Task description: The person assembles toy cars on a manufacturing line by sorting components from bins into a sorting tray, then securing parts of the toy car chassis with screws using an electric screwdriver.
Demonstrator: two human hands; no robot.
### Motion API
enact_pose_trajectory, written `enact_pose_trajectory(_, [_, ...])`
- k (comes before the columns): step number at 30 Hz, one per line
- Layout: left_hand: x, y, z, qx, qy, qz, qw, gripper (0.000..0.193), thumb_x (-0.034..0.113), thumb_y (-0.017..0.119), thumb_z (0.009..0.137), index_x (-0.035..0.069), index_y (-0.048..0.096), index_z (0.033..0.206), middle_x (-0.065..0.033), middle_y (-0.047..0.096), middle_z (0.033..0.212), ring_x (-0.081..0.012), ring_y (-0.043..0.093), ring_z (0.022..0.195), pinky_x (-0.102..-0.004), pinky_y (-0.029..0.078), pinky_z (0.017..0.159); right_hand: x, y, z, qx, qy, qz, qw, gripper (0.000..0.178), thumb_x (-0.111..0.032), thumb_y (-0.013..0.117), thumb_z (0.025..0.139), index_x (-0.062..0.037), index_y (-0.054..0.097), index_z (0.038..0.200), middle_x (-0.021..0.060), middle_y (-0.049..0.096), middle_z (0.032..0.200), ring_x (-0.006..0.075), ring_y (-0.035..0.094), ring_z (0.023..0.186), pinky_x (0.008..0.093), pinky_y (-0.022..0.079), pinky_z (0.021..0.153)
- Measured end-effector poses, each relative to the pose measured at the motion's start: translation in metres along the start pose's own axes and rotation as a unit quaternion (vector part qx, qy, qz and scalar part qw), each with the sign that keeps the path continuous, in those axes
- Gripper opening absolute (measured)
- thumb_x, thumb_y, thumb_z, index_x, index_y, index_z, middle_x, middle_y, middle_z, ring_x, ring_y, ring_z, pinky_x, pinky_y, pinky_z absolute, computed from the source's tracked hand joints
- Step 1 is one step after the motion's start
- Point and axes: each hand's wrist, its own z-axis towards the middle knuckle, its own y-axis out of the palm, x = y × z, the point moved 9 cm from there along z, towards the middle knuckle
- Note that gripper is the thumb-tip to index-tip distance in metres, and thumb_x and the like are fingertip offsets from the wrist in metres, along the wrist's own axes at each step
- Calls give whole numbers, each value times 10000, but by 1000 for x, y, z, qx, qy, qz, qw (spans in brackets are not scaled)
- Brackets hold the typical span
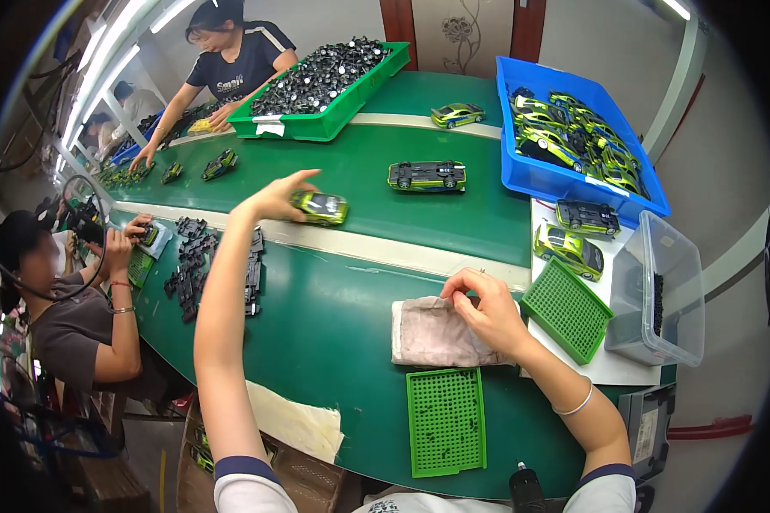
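Observation:
My left hand (275,198) reaches far out over the green belt and grips the rear or front end of a yellow-green toy car (323,208); which end, I cannot tell. My right hand (491,313) hovers at the edge of a folded, stained cloth pad (419,332), its thumb and fingertips pinched together. Whatever lies between those fingertips is too small to make out. Below the pad is a green perforated tray (446,423) with small dark bits in it. On the belt to the right, another toy car (427,176) rests upside down, showing its black underside.
A blue bin (509,175) of toy cars and a green crate (393,61) of black parts stand beyond. Black chassis pieces (188,274) lie left. A clear plastic box (650,342) and second green tray (568,309) sit right. Two co-workers (239,51) (68,316) work nearby.

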Motion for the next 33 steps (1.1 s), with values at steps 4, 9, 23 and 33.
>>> enact_pose_trajectory(4, [117, 26, 20, 123, 158, 41, 979, 990, 110, 804, 570, 126, 255, 1394, -107, 513, 1262, -234, 462, 1188, -351, 338, 1015, 2, -3, 0, 2, -5, -3, 1000, 104, -56, 493, 768, -17, 585, 797, 82, 585, 759, 201, 547, 654, 314, 447, 599])
enact_pose_trajectory(9, [212, 49, 45, 170, 260, -2, 950, 906, 154, 802, 595, 118, 320, 1362, -116, 538, 1211, -262, 497, 1136, -369, 373, 982, 2, -3, -2, 1, -1, 4, 1000, 102, -56, 496, 765, -21, 589, 789, 88, 584, 753, 203, 549, 651, 318, 446, 602])
enact_pose_trajectory(23, [81, 11, 0, 153, 133, 115, 973, 830, 171, 812, 547, 72, 440, 1282, -124, 517, 1244, -274, 483, 1152, -353, 386, 978, -5, 1, 1, -2, -25, -14, 1000, 96, -55, 499, 759, -25, 590, 766, 84, 578, 729, 205, 546, 639, 315, 440, 597])
enact_pose_trajectory(33, [-93, -25, -52, 253, -217, 90, 938, 698, 540, 284, 909, 66, 200, 1414, -132, 287, 1435, -249, 215, 1351, -483, 9, 1092, -1, 3, -1, -2, -14, 8, 1000, 78, -37, 503, 752, -23, 580, 752, 74, 558, 697, 191, 521, 595, 306, 421, 569])
